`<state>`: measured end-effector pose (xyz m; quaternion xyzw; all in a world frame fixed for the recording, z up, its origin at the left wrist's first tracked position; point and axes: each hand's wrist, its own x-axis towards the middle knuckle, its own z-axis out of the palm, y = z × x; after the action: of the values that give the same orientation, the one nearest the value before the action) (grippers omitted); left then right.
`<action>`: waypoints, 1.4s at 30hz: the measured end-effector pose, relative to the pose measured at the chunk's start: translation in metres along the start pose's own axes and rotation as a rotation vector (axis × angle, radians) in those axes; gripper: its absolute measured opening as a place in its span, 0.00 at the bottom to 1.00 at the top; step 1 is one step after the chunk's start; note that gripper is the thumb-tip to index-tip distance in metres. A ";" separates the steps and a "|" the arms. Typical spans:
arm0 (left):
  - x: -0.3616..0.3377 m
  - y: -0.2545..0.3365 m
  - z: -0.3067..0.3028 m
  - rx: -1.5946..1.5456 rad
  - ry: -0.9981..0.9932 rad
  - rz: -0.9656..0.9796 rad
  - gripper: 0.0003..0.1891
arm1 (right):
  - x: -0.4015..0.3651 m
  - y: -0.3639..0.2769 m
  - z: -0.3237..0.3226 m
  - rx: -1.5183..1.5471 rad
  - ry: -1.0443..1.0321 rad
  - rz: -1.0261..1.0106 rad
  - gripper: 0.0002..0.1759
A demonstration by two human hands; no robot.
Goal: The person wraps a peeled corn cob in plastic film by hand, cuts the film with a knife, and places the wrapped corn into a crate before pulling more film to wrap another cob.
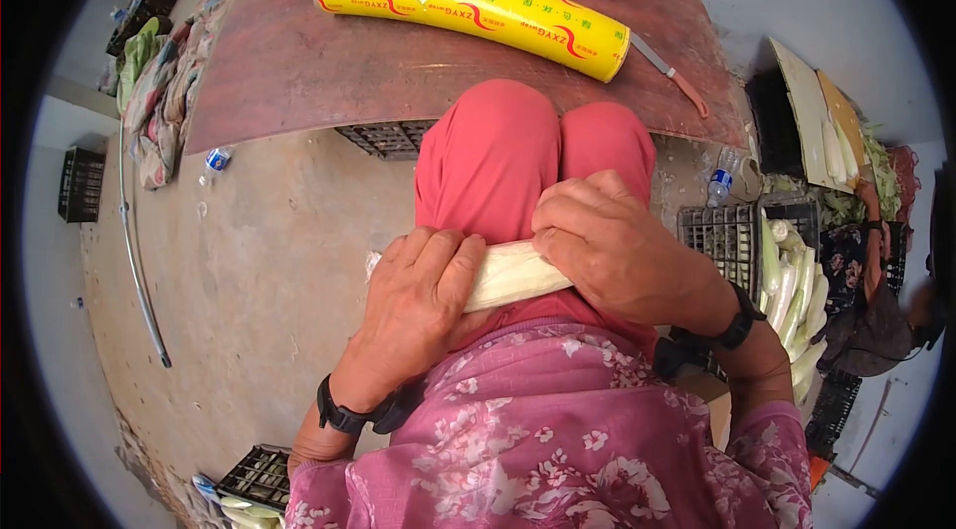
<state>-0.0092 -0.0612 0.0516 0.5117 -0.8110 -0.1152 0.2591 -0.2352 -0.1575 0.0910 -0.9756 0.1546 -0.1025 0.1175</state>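
Across my lap lies a long, cream-coloured vegetable (518, 275) with a lengthwise grain; its exact kind is hard to tell. My left hand (413, 300) is closed around its left part, thumb on top. At its right end, my right hand (617, 250) is closed with bent fingers, hiding that tip. A pale, ragged bit shows beyond my left fingers. In front of my knees, a yellow roll of plastic wrap (473, 16) rests on a reddish-brown table (299, 81). A knife (672, 76) with a pinkish-red handle lies beside the roll's right end.
On the right stands a black crate (717, 240) beside a heap of long, pale green vegetables (794, 295). A plastic bottle (721, 180) stands behind it. Another person's arm (872, 235) shows at far right. To the left are a metal pole (139, 260) and crumpled sacks (164, 121).
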 end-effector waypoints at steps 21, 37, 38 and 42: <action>0.002 0.003 0.001 0.042 -0.035 0.007 0.33 | 0.000 -0.006 -0.007 0.051 -0.073 0.085 0.08; 0.002 0.003 0.003 0.120 -0.035 0.058 0.30 | 0.007 -0.001 0.007 0.021 0.006 -0.043 0.08; 0.003 0.004 0.002 0.109 -0.037 0.052 0.30 | 0.008 -0.001 0.006 0.030 -0.003 -0.042 0.08; 0.002 0.004 0.003 0.086 -0.055 0.017 0.35 | 0.007 0.000 0.007 0.054 -0.032 -0.027 0.08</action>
<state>-0.0138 -0.0612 0.0516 0.5123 -0.8262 -0.0922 0.2154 -0.2271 -0.1584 0.0858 -0.9756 0.1369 -0.0926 0.1447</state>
